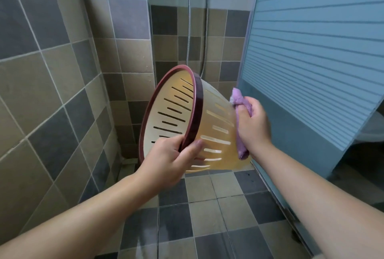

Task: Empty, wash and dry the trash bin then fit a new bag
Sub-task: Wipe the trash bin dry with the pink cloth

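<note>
Against bin (pixel 218 125), right hand (pixel 252 121) presses cloth (pixel 239 101).

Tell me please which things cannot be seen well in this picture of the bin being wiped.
- Head view: the base of the trash bin is hidden behind the purple cloth and the right hand.
- Head view: the bin's far side wall is blurred, so wetness cannot be judged.
- Head view: the white fixture is cut off by the right edge and the blue striped door.
- Head view: the top of the shower hose leaves the upper edge.
</note>
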